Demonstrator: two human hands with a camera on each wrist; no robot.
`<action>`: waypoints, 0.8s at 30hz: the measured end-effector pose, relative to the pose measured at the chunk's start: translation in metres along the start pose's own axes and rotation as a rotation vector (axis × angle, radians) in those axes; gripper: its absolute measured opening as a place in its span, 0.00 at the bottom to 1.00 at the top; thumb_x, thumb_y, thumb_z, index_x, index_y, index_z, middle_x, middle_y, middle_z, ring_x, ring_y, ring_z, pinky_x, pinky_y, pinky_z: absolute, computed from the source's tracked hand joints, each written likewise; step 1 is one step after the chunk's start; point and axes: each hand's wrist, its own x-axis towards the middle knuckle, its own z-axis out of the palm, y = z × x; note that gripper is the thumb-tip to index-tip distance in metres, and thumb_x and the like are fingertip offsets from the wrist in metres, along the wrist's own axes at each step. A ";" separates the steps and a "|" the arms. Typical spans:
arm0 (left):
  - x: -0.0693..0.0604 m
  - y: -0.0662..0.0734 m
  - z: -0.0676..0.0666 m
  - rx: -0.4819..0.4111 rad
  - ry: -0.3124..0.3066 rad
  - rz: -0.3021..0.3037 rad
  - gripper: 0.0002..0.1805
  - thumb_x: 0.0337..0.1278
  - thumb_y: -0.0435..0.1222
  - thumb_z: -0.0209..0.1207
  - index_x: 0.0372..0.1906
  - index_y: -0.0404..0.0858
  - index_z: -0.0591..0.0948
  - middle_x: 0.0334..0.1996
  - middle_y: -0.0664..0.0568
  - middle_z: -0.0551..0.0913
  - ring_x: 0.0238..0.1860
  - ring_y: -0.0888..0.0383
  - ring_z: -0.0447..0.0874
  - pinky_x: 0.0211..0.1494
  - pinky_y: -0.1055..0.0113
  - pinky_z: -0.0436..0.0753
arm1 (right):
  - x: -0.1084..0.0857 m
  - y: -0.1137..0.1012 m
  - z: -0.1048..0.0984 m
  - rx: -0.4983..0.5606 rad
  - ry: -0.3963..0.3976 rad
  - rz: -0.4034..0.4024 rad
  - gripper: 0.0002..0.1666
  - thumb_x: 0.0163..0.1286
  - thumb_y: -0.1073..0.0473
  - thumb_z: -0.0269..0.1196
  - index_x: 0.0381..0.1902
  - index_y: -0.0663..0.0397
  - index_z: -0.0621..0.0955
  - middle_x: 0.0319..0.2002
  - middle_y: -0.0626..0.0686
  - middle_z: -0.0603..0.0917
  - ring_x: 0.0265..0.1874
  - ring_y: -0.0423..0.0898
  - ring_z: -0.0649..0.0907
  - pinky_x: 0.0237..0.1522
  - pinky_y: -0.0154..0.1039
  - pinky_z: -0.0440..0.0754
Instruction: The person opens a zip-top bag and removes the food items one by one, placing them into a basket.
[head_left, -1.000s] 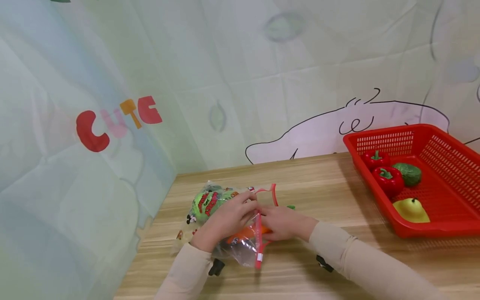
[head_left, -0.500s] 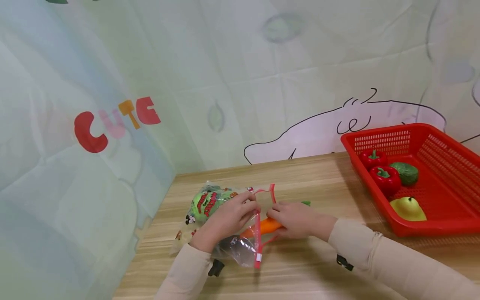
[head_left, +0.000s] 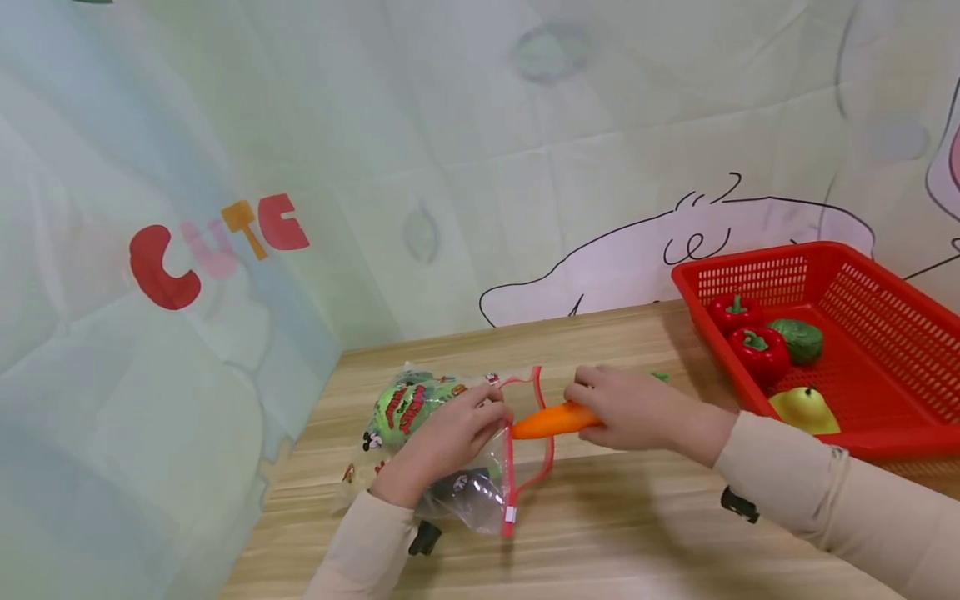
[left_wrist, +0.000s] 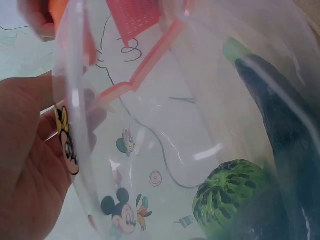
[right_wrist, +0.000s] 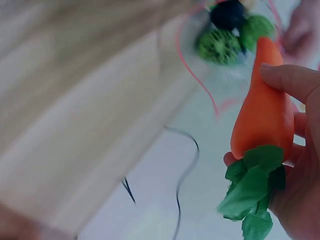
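Note:
My right hand (head_left: 637,408) holds an orange carrot (head_left: 551,421) with green leaves (right_wrist: 255,182) at its thick end. The carrot's narrow tip lies at the mouth of a clear zip bag (head_left: 480,504), which has a red zip edge and cartoon prints. My left hand (head_left: 453,433) pinches the near side of the bag's mouth, which stands open. Through the plastic in the left wrist view I see a green striped ball like a small watermelon (left_wrist: 225,192) and a long dark green vegetable (left_wrist: 275,105). The right wrist view shows several green items in the bag, some blurred.
A red plastic basket (head_left: 731,358) stands on the right of the wooden table (head_left: 600,333). In it are two red bell peppers (head_left: 759,354), a dark green bumpy item (head_left: 797,340) and a yellow pear (head_left: 806,408). A printed cloth (head_left: 420,125) hangs behind and at the left.
My right hand has drawn the carrot rightward and slightly up, from mostly inside the bag to its mouth. My left hand has kept its place on the bag's edge.

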 end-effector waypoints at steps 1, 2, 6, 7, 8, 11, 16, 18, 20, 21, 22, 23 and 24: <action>0.000 0.000 0.000 -0.001 0.005 0.005 0.07 0.57 0.36 0.59 0.40 0.46 0.81 0.40 0.55 0.75 0.37 0.60 0.74 0.44 0.69 0.80 | -0.003 0.004 -0.007 0.009 0.013 0.020 0.21 0.54 0.50 0.67 0.44 0.49 0.77 0.38 0.48 0.75 0.31 0.40 0.73 0.32 0.32 0.78; 0.000 0.000 0.000 -0.001 0.007 0.005 0.07 0.57 0.36 0.59 0.40 0.46 0.81 0.40 0.55 0.75 0.37 0.60 0.74 0.44 0.68 0.80 | -0.006 0.008 -0.014 0.015 0.024 0.038 0.21 0.54 0.50 0.68 0.44 0.48 0.77 0.37 0.47 0.74 0.31 0.40 0.72 0.31 0.32 0.77; 0.000 0.000 0.000 0.000 0.005 -0.003 0.07 0.56 0.36 0.59 0.40 0.46 0.81 0.41 0.55 0.75 0.38 0.60 0.75 0.45 0.67 0.80 | -0.017 0.030 -0.038 0.009 0.049 0.132 0.21 0.53 0.50 0.69 0.44 0.47 0.78 0.38 0.48 0.75 0.30 0.41 0.73 0.32 0.34 0.77; -0.001 0.000 0.000 0.000 0.002 -0.006 0.07 0.56 0.36 0.59 0.40 0.47 0.80 0.41 0.55 0.75 0.39 0.60 0.75 0.46 0.67 0.80 | -0.020 0.036 -0.044 -0.001 0.055 0.152 0.21 0.52 0.50 0.69 0.44 0.48 0.78 0.37 0.48 0.75 0.30 0.41 0.73 0.32 0.35 0.78; -0.001 -0.001 0.000 0.001 -0.001 -0.011 0.07 0.56 0.37 0.59 0.41 0.47 0.80 0.42 0.56 0.75 0.39 0.60 0.74 0.46 0.67 0.80 | -0.023 0.041 -0.049 -0.007 0.058 0.173 0.22 0.52 0.50 0.69 0.44 0.48 0.78 0.37 0.49 0.75 0.30 0.41 0.73 0.32 0.36 0.78; -0.001 -0.002 0.001 0.003 -0.005 -0.011 0.07 0.57 0.36 0.59 0.41 0.47 0.80 0.42 0.56 0.75 0.39 0.60 0.75 0.46 0.66 0.80 | -0.030 0.054 -0.064 -0.018 0.057 0.219 0.23 0.52 0.49 0.69 0.45 0.49 0.78 0.36 0.49 0.75 0.30 0.42 0.73 0.33 0.38 0.78; -0.003 -0.004 0.001 0.016 0.000 -0.003 0.07 0.57 0.36 0.58 0.41 0.47 0.80 0.41 0.56 0.75 0.38 0.61 0.75 0.45 0.67 0.80 | -0.041 0.075 -0.084 -0.036 0.023 0.324 0.26 0.52 0.46 0.68 0.47 0.49 0.78 0.36 0.49 0.76 0.31 0.43 0.73 0.31 0.39 0.77; -0.004 -0.004 0.000 0.016 -0.003 -0.007 0.07 0.58 0.36 0.58 0.41 0.47 0.81 0.41 0.57 0.75 0.38 0.62 0.75 0.44 0.67 0.80 | -0.046 0.087 -0.090 -0.028 0.000 0.386 0.28 0.52 0.45 0.68 0.49 0.52 0.78 0.36 0.50 0.76 0.31 0.43 0.73 0.30 0.39 0.77; -0.004 -0.004 0.000 0.017 -0.007 -0.012 0.07 0.58 0.36 0.58 0.41 0.48 0.80 0.41 0.57 0.75 0.38 0.62 0.75 0.44 0.68 0.80 | -0.051 0.101 -0.093 -0.021 -0.032 0.444 0.30 0.53 0.45 0.67 0.49 0.55 0.77 0.35 0.51 0.76 0.31 0.44 0.73 0.30 0.41 0.77; -0.004 -0.004 0.000 0.019 -0.007 -0.011 0.07 0.58 0.36 0.58 0.41 0.48 0.81 0.41 0.57 0.75 0.38 0.62 0.75 0.44 0.68 0.80 | -0.055 0.109 -0.094 -0.003 -0.053 0.471 0.30 0.53 0.45 0.66 0.49 0.56 0.77 0.34 0.51 0.76 0.30 0.44 0.73 0.29 0.40 0.77; -0.005 -0.004 0.000 0.021 -0.009 -0.012 0.07 0.58 0.37 0.57 0.41 0.48 0.80 0.41 0.57 0.75 0.38 0.62 0.75 0.44 0.68 0.80 | -0.059 0.117 -0.095 0.020 -0.074 0.503 0.30 0.53 0.44 0.66 0.49 0.57 0.76 0.32 0.50 0.76 0.29 0.44 0.73 0.27 0.39 0.76; -0.005 -0.004 -0.001 0.023 -0.010 -0.012 0.07 0.59 0.37 0.57 0.41 0.48 0.80 0.41 0.57 0.75 0.38 0.62 0.75 0.44 0.68 0.80 | -0.064 0.126 -0.095 0.035 -0.095 0.530 0.31 0.54 0.42 0.65 0.49 0.57 0.76 0.31 0.50 0.76 0.29 0.44 0.73 0.26 0.39 0.76; -0.005 -0.004 0.000 0.025 -0.010 -0.012 0.07 0.59 0.37 0.57 0.41 0.48 0.80 0.41 0.57 0.75 0.38 0.62 0.75 0.44 0.68 0.80 | -0.068 0.134 -0.095 0.045 -0.114 0.555 0.31 0.54 0.41 0.64 0.48 0.58 0.75 0.30 0.50 0.75 0.28 0.45 0.73 0.26 0.38 0.74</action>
